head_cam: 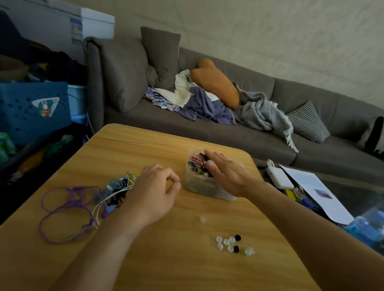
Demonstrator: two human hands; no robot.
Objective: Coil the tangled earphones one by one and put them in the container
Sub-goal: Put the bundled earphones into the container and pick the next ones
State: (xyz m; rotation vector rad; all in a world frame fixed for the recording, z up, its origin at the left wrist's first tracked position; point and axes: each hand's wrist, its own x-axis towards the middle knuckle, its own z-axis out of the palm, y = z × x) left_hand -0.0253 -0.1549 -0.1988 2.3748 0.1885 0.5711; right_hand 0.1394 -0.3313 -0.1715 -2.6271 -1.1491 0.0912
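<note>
While my right hand point(225, 172) is lying flat-fingered over the container point(206, 186), my left hand point(157, 188) is hovering loosely curled, holding nothing.
Tangled earphones point(98, 198) are lying on the table point(179, 268) just left of that hand; container is sitting mid-table, stuffed with coloured cords.

The container point(208, 187) is the landmark. Its open top is blocked by the right hand point(226, 173), whose straight fingers lie flat across the cables heaped above its rim. Just left of the container, the loosely curled left hand point(155, 195) narrows the gap. Further left, the tangled earphones point(88, 203) sprawl over the surface point(179, 268). Nearer the viewer than the container, scattered ear tips point(232, 243) dot the wood. Behind the container, bare surface runs to the far edge.
</note>
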